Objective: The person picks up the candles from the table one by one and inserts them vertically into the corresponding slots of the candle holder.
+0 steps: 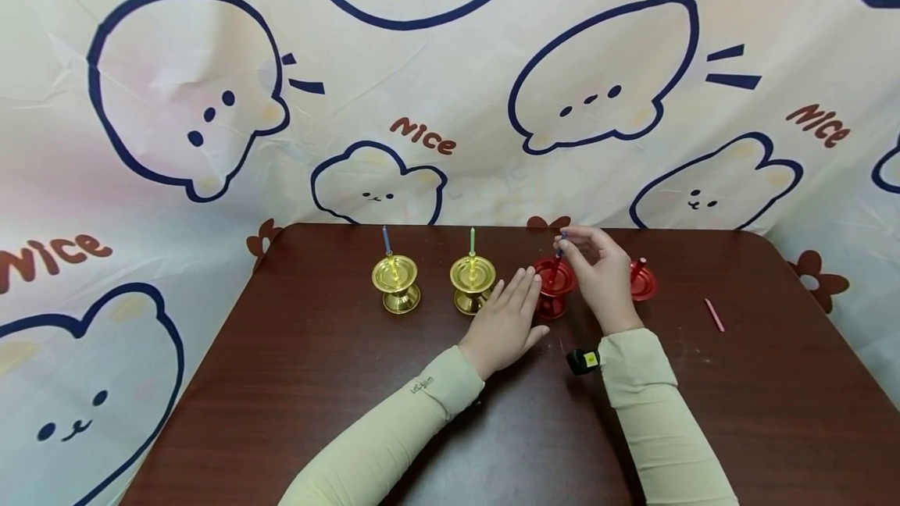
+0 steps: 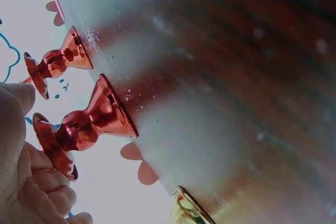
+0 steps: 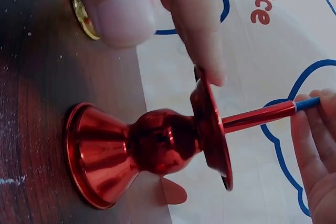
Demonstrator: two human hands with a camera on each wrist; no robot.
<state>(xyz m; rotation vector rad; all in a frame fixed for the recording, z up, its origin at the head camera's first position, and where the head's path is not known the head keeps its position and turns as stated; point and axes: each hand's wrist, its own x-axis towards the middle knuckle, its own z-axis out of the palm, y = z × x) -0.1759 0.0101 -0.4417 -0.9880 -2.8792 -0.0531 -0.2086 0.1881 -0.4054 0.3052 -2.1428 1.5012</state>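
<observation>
A shiny red candle holder (image 1: 555, 279) with a round dish and a flared foot stands upright between my hands. My left hand (image 1: 502, 322) touches its dish rim, with fingers fairly straight in the head view; the right wrist view shows a fingertip on that rim. Above the dish, my right hand (image 1: 598, 276) pinches a thin blue candle (image 3: 307, 103), whose lower end sits in the holder's narrow red tube (image 3: 260, 117). A second red candle holder (image 1: 644, 284) stands to the right, partly hidden behind my right hand.
Two gold candle holders stand on the left, one bearing a blue candle (image 1: 386, 240), the other a green candle (image 1: 473, 241). A pink candle (image 1: 714, 315) lies on the dark brown table (image 1: 316, 381) at right. A printed cloth (image 1: 478, 170) hangs behind.
</observation>
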